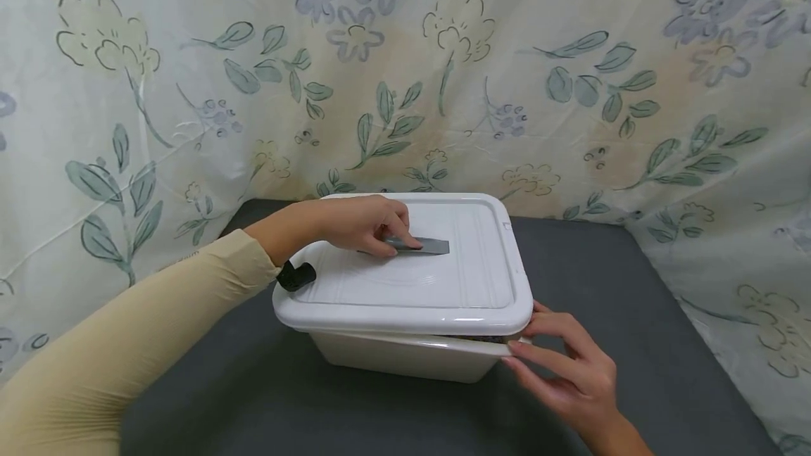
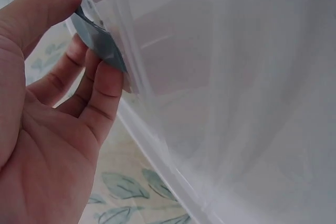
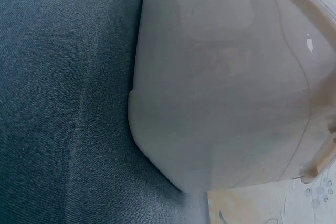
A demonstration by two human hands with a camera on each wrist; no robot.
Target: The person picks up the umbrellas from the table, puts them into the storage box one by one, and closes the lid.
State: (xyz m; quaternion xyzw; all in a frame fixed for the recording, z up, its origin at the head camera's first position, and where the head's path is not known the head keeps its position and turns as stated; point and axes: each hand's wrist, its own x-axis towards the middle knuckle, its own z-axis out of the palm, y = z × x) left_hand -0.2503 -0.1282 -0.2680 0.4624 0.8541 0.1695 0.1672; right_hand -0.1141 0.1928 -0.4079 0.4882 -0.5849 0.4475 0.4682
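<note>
Starting nearest you, your right hand (image 1: 570, 371) sits at the front right corner of the white storage box (image 1: 405, 357), fingers straight and laid against the rim just under the lid's edge; that grip is spread, pinching nothing. The box stands on the grey bench (image 1: 633, 301), and its lid (image 1: 443, 280) looks raised a little at that corner, with something dark showing in the gap; you cannot tell what the box holds. Farther back, your left hand (image 1: 361, 224) lies on top of the lid, thumb and fingertips pinching the grey handle strip (image 1: 424, 245). The strip's long axis runs left to right across the lid, lying rightward from your grip. Behind hangs a floral curtain (image 1: 570, 55).
</note>
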